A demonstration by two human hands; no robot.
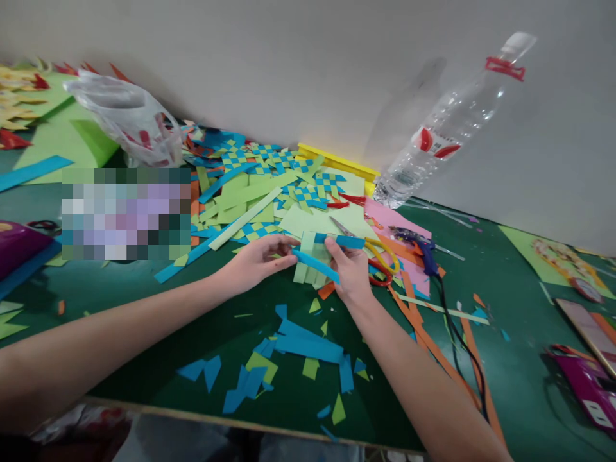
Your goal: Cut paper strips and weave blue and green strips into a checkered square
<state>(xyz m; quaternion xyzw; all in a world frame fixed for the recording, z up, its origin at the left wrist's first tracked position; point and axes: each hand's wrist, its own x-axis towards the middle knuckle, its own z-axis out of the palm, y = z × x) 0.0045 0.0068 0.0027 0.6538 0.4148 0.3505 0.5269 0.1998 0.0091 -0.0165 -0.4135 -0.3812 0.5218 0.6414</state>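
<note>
Between my hands, above the green table, is a small weave of pale green paper strips [308, 273] crossed by blue ones. My left hand [262, 262] pinches the left end of a blue paper strip [317, 264]. With its thumb on top, my right hand [350, 266] grips the right side of the weave, where another blue strip sticks out. Just behind my right hand lie scissors with yellow handles [385, 253], blades pointing up and left. A second pair with red handles [382, 274] shows partly beside it.
Finished blue-and-green woven pieces [260, 157] and loose strips pile up at the back. A clear plastic bottle [447, 128] stands right of a yellow tray [337, 159]. A glue gun [421, 250] trails a black cord. Blue scraps [308, 343] litter the front; a plastic bag [129, 119] stands left.
</note>
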